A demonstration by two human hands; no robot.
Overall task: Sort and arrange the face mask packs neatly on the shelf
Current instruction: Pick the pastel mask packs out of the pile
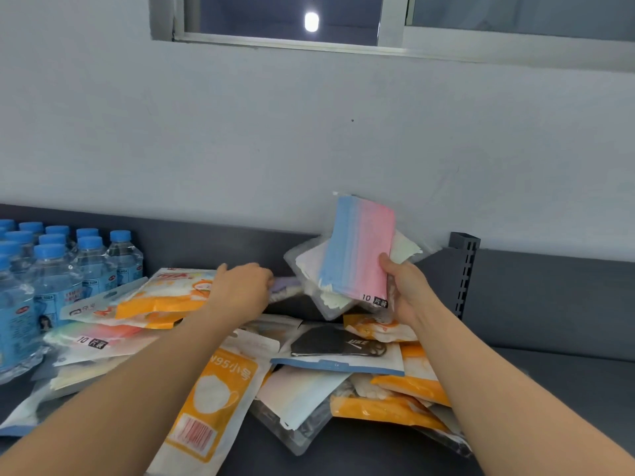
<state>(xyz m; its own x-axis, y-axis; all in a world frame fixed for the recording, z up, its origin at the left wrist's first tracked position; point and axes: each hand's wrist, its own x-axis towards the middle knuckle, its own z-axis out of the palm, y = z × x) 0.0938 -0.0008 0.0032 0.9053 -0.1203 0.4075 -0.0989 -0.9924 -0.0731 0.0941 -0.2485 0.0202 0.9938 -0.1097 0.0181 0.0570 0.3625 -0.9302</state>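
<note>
I have my right hand [407, 290] raised above the pile, fingers closed around a small stack of mask packs. The front one is a blue-to-pink gradient pack [360, 249] with "10" printed at its lower corner, held upright and tilted slightly to the right. Behind it sits a clear pack of white masks [309, 266], fanned out to the left, and another pale pack edge pokes out to the right.

My left hand [240, 286] reaches forward to the back of the shelf, fingers curled down over a pale purple pack [285, 286] lying against the dark back panel. I cannot tell whether the fingers actually grip it or only rest on it.

The rest of the mask packs lie in a loose heap on the dark grey shelf [549, 365]. Under my left forearm there is an orange-and-white N95 pack [220, 389] with a barcode at its near end. Left of it, more orange packs [165, 300] overlap a pastel gradient pack [92, 334]. In the middle lies a black mask pack [336, 345] on a white card with a blue edge, and to its right further orange packs [409, 386] are stacked crookedly.

At the far left stands a group of water bottles [51, 269] with blue caps, just beside the heap. A slotted metal upright [464, 269] rises at the shelf's back right.
</note>
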